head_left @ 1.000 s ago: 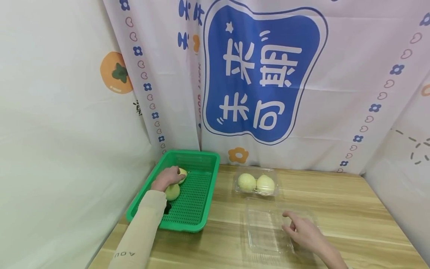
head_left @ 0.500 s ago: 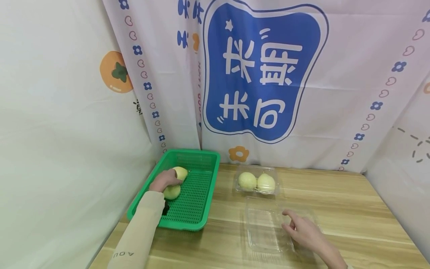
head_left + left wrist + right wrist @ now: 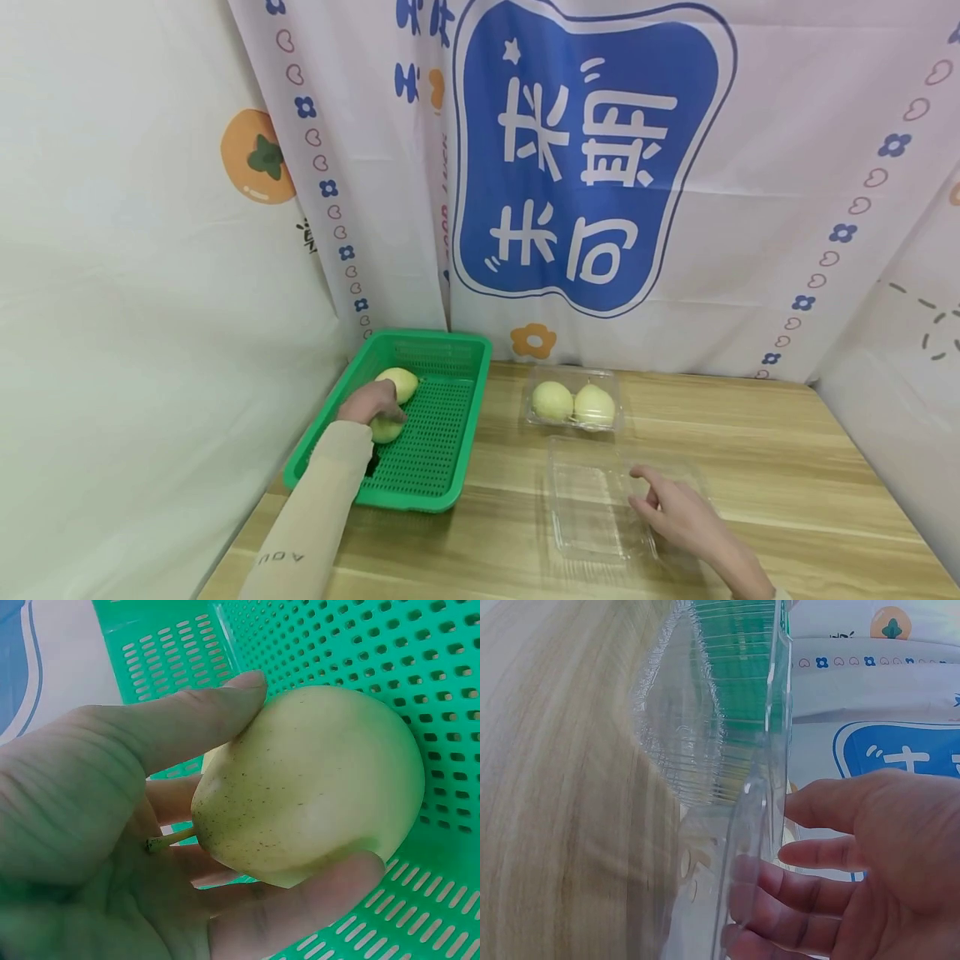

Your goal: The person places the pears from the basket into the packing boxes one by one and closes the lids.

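Note:
In the head view my left hand (image 3: 373,402) reaches into a green plastic basket (image 3: 467,433) and holds a pale yellow-green pear (image 3: 387,430). The left wrist view shows this pear (image 3: 322,780) between thumb and fingers, its stem pointing to the palm. Just beyond the hand lies another pear (image 3: 401,382). My right hand (image 3: 684,518) stays over an opened clear plastic clamshell box (image 3: 592,508). Its fingers are loosely bent by the box's clear wall (image 3: 761,802); firm contact is hard to tell.
Behind the opened box stands another clear box (image 3: 573,380) with two pears in it. Everything is on a wood-grain table (image 3: 780,467). White printed cloth (image 3: 757,275) closes off the back and the sides.
My left hand has come off the farther pear and drawn back slightly onto the nearer one. The farther pear now shows more fully. My right hand has stayed in place.

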`<state>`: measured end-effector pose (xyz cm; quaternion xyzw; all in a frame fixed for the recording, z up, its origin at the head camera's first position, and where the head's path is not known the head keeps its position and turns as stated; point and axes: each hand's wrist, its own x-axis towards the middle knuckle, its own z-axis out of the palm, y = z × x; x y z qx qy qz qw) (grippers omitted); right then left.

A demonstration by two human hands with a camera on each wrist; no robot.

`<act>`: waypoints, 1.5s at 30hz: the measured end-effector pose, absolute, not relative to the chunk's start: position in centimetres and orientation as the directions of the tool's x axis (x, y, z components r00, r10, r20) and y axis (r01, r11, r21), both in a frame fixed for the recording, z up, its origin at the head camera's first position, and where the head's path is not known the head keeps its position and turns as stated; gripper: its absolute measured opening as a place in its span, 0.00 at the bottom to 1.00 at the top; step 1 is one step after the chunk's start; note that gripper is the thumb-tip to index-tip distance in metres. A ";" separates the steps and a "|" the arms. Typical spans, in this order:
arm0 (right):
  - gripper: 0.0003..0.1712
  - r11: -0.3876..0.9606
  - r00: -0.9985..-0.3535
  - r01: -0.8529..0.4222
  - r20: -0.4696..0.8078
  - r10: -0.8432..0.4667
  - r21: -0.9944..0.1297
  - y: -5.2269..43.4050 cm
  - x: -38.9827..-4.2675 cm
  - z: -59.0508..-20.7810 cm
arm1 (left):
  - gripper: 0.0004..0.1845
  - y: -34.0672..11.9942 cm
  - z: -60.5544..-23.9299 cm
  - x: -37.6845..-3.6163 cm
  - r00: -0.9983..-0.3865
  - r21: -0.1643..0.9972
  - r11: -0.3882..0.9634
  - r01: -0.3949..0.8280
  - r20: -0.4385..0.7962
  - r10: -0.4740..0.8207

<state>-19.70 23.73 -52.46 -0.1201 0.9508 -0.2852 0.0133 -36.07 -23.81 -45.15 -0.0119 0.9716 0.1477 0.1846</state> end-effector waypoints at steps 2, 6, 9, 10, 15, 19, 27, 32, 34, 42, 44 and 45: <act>0.25 0.806 -0.970 -0.224 0.043 -0.241 -0.548 23.8 -19.7 -52.4 | 0.20 -23.7 -45.1 -36.1 -0.929 0.274 0.957 -0.090 -0.370 0.019; 0.25 0.804 -0.968 -0.230 0.043 -0.248 -0.549 23.8 -19.7 -52.4 | 0.20 -23.6 -45.2 -36.1 -0.931 0.263 0.960 -0.099 -0.366 0.004; 0.25 0.807 -0.970 -0.222 0.039 -0.240 -0.547 23.8 -19.7 -52.4 | 0.18 -23.6 -45.3 -36.2 -0.932 0.263 0.959 -0.103 -0.363 0.000; 0.24 0.809 -0.971 -0.217 0.037 -0.236 -0.546 23.8 -19.7 -52.4 | 0.17 -23.6 -45.4 -36.3 -0.932 0.263 0.959 -0.102 -0.363 0.000; 0.24 0.814 -0.973 -0.210 0.037 -0.226 -0.541 23.8 -19.7 -52.5 | 0.19 -23.6 -45.4 -36.4 -0.931 0.263 0.961 -0.081 -0.365 0.022; 0.24 0.806 -0.970 -0.219 0.038 -0.238 -0.550 23.8 -19.7 -52.6 | 0.24 -23.8 -45.5 -36.5 -0.929 0.258 0.964 -0.057 -0.368 0.044; 0.25 0.798 -0.971 -0.207 0.021 -0.237 -0.566 23.9 -19.7 -52.6 | 0.30 -23.9 -45.4 -36.5 -0.924 0.261 0.964 -0.043 -0.378 0.061; 0.24 0.801 -0.973 -0.197 0.016 -0.229 -0.565 23.8 -19.6 -52.4 | 0.34 -24.2 -45.2 -36.5 -0.900 0.299 0.952 -0.062 -0.429 0.076; 0.23 0.802 -0.974 -0.194 0.017 -0.224 -0.565 23.8 -19.6 -52.4 | 0.34 -24.3 -45.1 -36.5 -0.893 0.312 0.948 -0.062 -0.441 0.087; 0.23 0.798 -0.971 -0.213 0.029 -0.238 -0.564 24.0 -19.5 -52.5 | 0.34 -24.1 -44.9 -36.2 -0.893 0.365 0.928 -0.071 -0.439 0.104; 0.23 0.795 -0.969 -0.220 0.031 -0.245 -0.565 24.0 -19.6 -52.5 | 0.34 -24.0 -44.9 -36.1 -0.897 0.380 0.923 -0.068 -0.428 0.111; 0.24 0.794 -0.968 -0.223 0.033 -0.248 -0.565 24.1 -19.6 -52.5 | 0.34 -23.9 -44.8 -36.1 -0.900 0.392 0.918 -0.065 -0.421 0.116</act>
